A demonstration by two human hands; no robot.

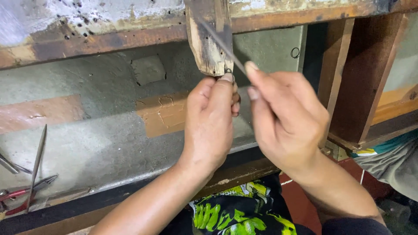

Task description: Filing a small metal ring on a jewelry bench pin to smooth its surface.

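Observation:
My left hand (211, 119) pinches a small dark metal ring (228, 72) against the lower tip of a worn wooden bench peg (208, 39) that sticks out from the bench edge. My right hand (285, 115) grips a thin metal file (222, 43), which slants up and to the left across the peg, its lower end meeting the ring. Both hands are close together, nearly touching, just below the peg.
A scarred wooden workbench (109, 41) runs along the top. Below it hangs a grey metal tray (87, 148). At the left lie a long thin file (37, 163) and red-handled pliers (17, 196). A wooden frame (348, 74) stands at the right.

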